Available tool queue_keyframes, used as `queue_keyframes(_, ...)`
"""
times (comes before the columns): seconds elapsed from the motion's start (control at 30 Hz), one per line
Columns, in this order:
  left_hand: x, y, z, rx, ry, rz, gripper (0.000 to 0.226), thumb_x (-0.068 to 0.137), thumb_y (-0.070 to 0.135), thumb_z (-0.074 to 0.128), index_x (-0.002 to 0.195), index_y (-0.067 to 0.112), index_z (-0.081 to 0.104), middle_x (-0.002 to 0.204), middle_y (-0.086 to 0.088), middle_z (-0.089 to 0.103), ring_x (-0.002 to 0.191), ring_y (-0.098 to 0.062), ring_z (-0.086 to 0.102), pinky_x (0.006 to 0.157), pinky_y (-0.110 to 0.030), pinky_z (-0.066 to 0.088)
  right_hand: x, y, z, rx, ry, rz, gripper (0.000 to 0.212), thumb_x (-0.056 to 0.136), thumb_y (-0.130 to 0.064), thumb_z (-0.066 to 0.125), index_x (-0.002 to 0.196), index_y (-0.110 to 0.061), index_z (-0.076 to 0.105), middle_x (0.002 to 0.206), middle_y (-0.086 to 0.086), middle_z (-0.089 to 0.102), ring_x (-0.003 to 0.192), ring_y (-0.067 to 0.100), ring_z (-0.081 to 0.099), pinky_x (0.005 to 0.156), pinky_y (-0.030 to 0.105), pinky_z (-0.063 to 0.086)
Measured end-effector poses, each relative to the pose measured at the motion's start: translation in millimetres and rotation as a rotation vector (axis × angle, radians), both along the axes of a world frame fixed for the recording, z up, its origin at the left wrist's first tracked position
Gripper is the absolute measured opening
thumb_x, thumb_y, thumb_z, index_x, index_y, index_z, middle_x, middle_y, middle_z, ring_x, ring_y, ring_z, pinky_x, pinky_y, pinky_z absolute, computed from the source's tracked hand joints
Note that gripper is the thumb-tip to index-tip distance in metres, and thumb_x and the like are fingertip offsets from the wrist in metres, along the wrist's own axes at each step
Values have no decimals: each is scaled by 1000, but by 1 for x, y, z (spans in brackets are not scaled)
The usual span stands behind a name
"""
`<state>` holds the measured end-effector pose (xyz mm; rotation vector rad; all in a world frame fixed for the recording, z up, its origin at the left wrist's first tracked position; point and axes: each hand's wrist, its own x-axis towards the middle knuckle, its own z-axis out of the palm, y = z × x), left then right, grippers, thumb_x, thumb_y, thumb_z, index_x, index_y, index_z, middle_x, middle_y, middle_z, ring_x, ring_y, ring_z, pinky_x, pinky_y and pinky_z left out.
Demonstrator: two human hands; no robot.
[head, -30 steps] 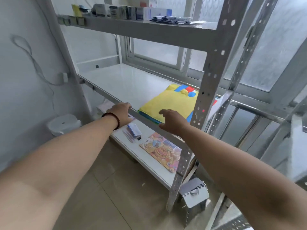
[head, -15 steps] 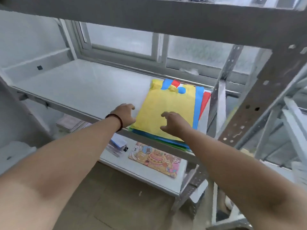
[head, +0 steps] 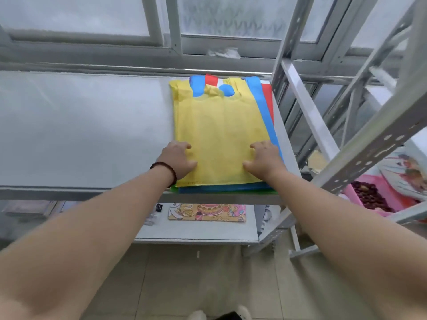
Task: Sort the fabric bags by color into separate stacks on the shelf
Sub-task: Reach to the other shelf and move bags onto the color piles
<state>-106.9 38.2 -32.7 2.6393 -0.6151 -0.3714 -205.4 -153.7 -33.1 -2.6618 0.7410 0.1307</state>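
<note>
A pile of flat fabric bags lies at the right end of the white shelf (head: 80,125). A yellow bag (head: 217,130) is on top. Beneath it a blue bag (head: 265,107), a red bag (head: 268,93) and a green edge (head: 265,192) show at the sides and front. My left hand (head: 178,158) rests on the yellow bag's near left part, fingers curled at its edge. On the near right part of that bag lies my right hand (head: 263,158), fingers spread and bent. Neither hand has lifted the bag.
Grey perforated shelf posts (head: 369,144) rise at the right. A lower shelf holds a cartoon-printed pouch (head: 208,212) and small items. A pink basket (head: 369,197) with dark contents sits at the right. A window frame (head: 175,38) runs behind the shelf.
The view has tilted down and closer to the shelf. Both hands moved forward from the shelf's front edge onto the yellow bag.
</note>
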Motion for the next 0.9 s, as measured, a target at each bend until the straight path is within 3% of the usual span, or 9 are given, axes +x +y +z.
queue_keyframes(0.2,9,-26,-12,36,-65,8,54,85,39,57,134,19,46,144,-8,34,133,-30,29,107,-42,30,13,-13,2,21,92,-236,56,86,-34,59,129,-6,37,130,16,41,124,35,33,95,39,37)
queue_keyframes(0.33,10,-35,-9,107,-85,42,55,83,43,57,133,24,45,147,-7,28,136,-31,22,109,-44,26,18,-11,8,-60,59,-274,41,87,-22,56,121,-6,40,127,15,41,121,34,37,95,39,35)
queue_keyframes(0.47,10,-36,-10,41,6,60,59,82,41,60,135,22,42,149,-8,23,139,-31,16,110,-46,27,14,1,8,-82,-68,-179,29,90,-10,46,118,-5,44,121,15,47,110,35,49,77,36,38)
queue_keyframes(0.6,10,-33,-8,-47,84,205,70,79,40,65,139,18,35,149,-12,18,138,-33,18,111,-42,27,6,21,6,-83,-112,60,47,90,-7,41,135,-22,42,122,12,44,100,36,55,70,34,39)
queue_keyframes(0.67,11,-29,-6,-55,100,258,76,79,42,66,141,16,31,147,-13,19,136,-33,22,109,-41,29,3,28,8,-154,-76,110,45,90,-7,41,133,-21,46,128,12,40,105,35,52,69,34,38)
queue_keyframes(0.77,13,-24,-4,-58,135,273,80,78,45,66,143,16,28,145,-14,22,135,-33,25,108,-42,32,1,30,10,-337,-18,123,35,91,-9,40,124,-15,50,152,14,17,129,38,32,86,42,39)
queue_keyframes(0.83,13,-22,-5,-62,151,273,82,77,47,67,143,17,28,144,-14,24,134,-33,27,108,-42,32,1,27,9,-403,33,158,30,92,-9,37,118,-13,53,157,15,1,141,41,7,109,51,23)
queue_keyframes(0.9,11,-20,-6,-67,160,273,83,77,48,67,143,18,27,144,-14,25,134,-33,26,109,-43,31,3,25,8,-414,69,188,29,92,-8,35,112,-14,55,158,16,-4,143,42,-8,114,56,3)
